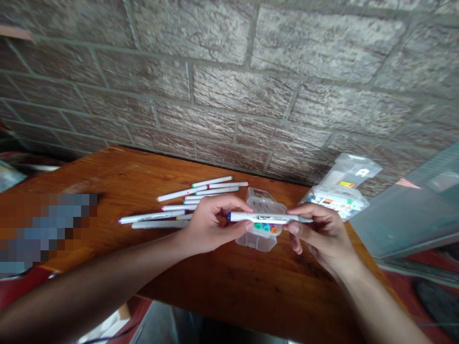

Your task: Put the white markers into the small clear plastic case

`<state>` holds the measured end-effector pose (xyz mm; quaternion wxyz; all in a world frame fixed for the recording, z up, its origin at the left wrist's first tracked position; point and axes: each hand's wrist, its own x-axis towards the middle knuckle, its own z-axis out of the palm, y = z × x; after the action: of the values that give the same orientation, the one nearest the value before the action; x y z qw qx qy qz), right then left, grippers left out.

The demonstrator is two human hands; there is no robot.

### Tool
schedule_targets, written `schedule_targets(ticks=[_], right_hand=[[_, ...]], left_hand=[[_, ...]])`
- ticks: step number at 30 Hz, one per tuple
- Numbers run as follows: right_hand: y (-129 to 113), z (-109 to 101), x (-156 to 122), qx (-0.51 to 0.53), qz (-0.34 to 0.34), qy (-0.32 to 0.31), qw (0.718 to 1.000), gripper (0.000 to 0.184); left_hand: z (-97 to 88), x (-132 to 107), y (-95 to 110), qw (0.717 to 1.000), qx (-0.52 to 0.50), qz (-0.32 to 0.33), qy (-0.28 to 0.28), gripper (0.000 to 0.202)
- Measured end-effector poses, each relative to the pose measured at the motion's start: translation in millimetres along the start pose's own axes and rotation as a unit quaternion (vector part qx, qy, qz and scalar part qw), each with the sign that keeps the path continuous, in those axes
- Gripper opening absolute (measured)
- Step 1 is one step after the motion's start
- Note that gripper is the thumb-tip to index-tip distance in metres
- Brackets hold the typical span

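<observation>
Between my two hands a white marker (pixel 274 218) with a blue end is held level above the table. My left hand (pixel 211 222) pinches it near the blue end with thumb and forefinger. Fingers of my right hand (pixel 319 234) close around its other, grey-looking end. Below the marker stands a small clear plastic case (pixel 256 240), its lid open, with a few markers inside showing green, blue and orange round ends. Left of it, several loose white markers (pixel 175 194) with coloured ends lie on the wood, partly behind my left hand.
A second clear case (pixel 355 174), lid raised, holds more markers at the table's right edge. The wooden table (pixel 251 291) meets a stone-block wall (pixel 222 95) behind. A translucent panel (pixel 412 205) stands at the right. A blurred-out patch (pixel 46 234) covers the left.
</observation>
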<state>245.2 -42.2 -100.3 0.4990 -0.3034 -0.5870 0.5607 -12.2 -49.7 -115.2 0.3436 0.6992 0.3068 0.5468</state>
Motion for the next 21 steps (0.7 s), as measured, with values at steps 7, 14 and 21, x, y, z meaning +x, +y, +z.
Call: schedule_targets(ticks=[7, 14, 21], right_hand=[[0.9, 0.8, -0.4, -0.010, -0.009, 0.000, 1.000, 0.021], [2.7, -1.7, 1.6, -0.005, -0.010, -0.010, 1.000, 0.021], [1.6, 0.0, 1.4, -0.005, -0.012, -0.008, 1.000, 0.020]], left_hand=[[0.0, 0.5, -1.3, 1.000, 0.007, -0.003, 0.000, 0.015], [0.6, 0.2, -1.7, 1.000, 0.004, -0.019, 0.002, 0.017], [0.5, 1.1, -0.8, 1.000, 0.017, -0.016, 0.006, 0.017]])
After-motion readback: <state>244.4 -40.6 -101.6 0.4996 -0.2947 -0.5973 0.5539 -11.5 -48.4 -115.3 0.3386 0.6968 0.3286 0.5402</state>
